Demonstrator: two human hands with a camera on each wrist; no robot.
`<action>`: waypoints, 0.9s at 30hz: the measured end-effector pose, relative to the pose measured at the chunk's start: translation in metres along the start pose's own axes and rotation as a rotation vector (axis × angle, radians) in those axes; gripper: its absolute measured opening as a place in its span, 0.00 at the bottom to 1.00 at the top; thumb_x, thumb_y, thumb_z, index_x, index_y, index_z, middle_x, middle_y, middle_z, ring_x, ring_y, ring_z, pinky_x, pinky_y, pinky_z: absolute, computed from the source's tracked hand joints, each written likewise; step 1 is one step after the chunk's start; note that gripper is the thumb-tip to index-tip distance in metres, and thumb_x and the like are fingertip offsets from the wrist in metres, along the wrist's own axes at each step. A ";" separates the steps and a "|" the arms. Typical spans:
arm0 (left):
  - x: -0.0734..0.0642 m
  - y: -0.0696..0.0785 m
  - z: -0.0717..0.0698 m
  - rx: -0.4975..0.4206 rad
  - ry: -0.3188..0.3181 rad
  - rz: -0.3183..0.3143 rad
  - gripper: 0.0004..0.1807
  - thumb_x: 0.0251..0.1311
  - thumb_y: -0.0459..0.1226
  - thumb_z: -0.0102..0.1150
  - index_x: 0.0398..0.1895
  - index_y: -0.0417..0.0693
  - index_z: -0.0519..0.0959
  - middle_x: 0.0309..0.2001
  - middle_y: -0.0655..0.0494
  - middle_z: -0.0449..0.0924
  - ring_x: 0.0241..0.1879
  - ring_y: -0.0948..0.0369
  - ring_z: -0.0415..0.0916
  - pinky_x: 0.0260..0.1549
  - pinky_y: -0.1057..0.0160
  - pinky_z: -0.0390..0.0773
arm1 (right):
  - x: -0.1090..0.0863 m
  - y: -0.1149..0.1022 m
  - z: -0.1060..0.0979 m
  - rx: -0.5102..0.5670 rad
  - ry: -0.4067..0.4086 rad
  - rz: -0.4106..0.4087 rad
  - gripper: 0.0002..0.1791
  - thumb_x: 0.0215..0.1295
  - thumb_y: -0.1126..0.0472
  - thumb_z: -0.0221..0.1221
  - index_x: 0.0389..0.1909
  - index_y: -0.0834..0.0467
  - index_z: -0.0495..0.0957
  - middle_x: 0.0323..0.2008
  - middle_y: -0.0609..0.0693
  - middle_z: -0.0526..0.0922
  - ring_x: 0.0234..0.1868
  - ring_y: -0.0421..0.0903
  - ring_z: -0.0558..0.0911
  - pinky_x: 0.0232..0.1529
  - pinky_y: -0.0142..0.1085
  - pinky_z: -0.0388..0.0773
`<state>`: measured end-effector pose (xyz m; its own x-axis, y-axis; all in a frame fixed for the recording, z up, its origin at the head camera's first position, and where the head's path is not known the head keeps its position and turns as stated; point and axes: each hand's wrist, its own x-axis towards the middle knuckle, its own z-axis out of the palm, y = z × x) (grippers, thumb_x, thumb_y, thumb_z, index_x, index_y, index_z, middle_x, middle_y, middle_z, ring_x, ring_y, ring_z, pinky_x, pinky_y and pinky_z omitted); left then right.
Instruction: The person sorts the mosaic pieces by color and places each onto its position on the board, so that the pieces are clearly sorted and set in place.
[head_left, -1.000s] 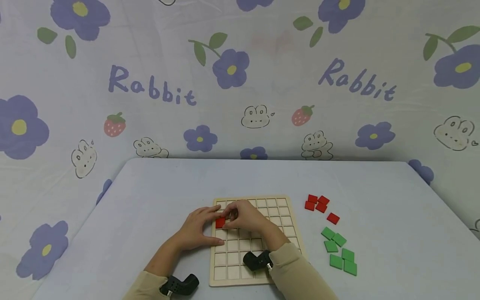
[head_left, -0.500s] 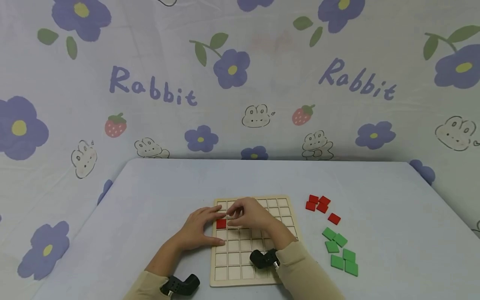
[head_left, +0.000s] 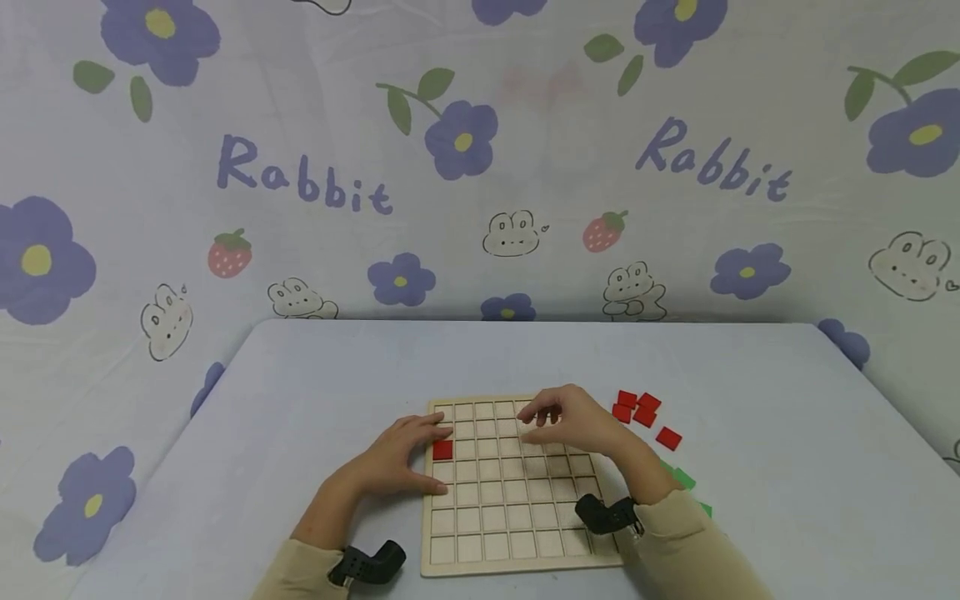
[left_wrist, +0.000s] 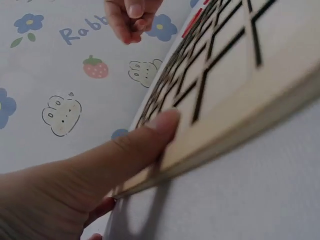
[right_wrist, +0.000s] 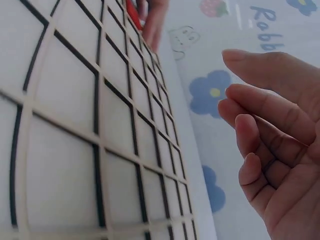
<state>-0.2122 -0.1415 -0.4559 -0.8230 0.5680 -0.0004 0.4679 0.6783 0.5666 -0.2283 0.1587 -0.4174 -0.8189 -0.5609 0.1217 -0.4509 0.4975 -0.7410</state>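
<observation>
Wrist gear: we see a black device (head_left: 607, 514) on the right wrist and another on the left, beside tan sleeves.
Grid board: this (head_left: 521, 545) lies flat on the desk (head_left: 337, 367); it looks like thin pale wood, so we judge it stiff, fairly light and apt to slide if nudged. We would take it by the plain rim, thumb above and fingers beneath.
Left hand: at the board's left side (head_left: 401, 457), fingers spread wide, thumb resting on the rim; nothing is pinched.
Right hand: above the board's right part (head_left: 577, 419), fingers loosely bent, a modest gap between thumb and forefinger, holding nothing that we can see.
Placed red tile: in the leftmost column, third row from the far edge (head_left: 442, 450). It seems rigid, light and smooth; seated there, it offers little edge to grip.
Green tiles: right of the board (head_left: 683, 478), partly behind the right arm; we cannot count them.
Loose red tiles: five farther off, four bunched (head_left: 644, 416), one apart; likely hard and slippery, best pinched by opposite edges.
Desk top: white, apparently smooth.
Backdrop: beyond it hangs pale cloth (head_left: 547, 167) with purple flowers, strawberries, rabbits and "Rabbit" lettering.
</observation>
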 end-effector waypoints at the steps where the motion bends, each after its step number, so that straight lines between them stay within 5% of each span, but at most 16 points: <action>1: 0.000 0.001 0.000 -0.003 -0.003 -0.002 0.43 0.44 0.52 0.70 0.64 0.48 0.67 0.71 0.48 0.56 0.70 0.44 0.49 0.66 0.40 0.50 | -0.004 0.001 -0.004 0.003 0.007 0.011 0.16 0.54 0.57 0.66 0.41 0.62 0.82 0.38 0.56 0.83 0.33 0.38 0.75 0.35 0.29 0.73; 8: 0.002 0.003 0.001 -0.014 -0.011 -0.019 0.42 0.44 0.51 0.71 0.64 0.48 0.67 0.71 0.48 0.56 0.70 0.44 0.49 0.67 0.40 0.50 | -0.028 0.010 -0.034 0.066 0.068 0.110 0.18 0.52 0.58 0.68 0.43 0.63 0.82 0.38 0.58 0.82 0.32 0.41 0.74 0.28 0.29 0.72; 20: 0.004 -0.002 0.004 -0.014 0.022 0.003 0.42 0.44 0.51 0.71 0.64 0.48 0.68 0.71 0.47 0.56 0.70 0.43 0.49 0.66 0.40 0.50 | -0.062 0.037 -0.075 0.022 0.191 0.327 0.25 0.52 0.52 0.67 0.48 0.64 0.79 0.35 0.53 0.80 0.33 0.43 0.75 0.34 0.34 0.77; 27: 0.006 -0.002 0.006 -0.015 0.029 -0.010 0.42 0.43 0.51 0.71 0.64 0.49 0.68 0.71 0.48 0.56 0.70 0.44 0.49 0.66 0.40 0.50 | -0.077 0.058 -0.088 0.001 0.212 0.366 0.25 0.55 0.53 0.65 0.48 0.65 0.78 0.33 0.51 0.78 0.34 0.42 0.74 0.30 0.35 0.74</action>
<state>-0.2162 -0.1366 -0.4616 -0.8368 0.5473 0.0179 0.4550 0.6768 0.5787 -0.2224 0.2892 -0.4112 -0.9799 -0.1988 -0.0172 -0.1161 0.6379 -0.7613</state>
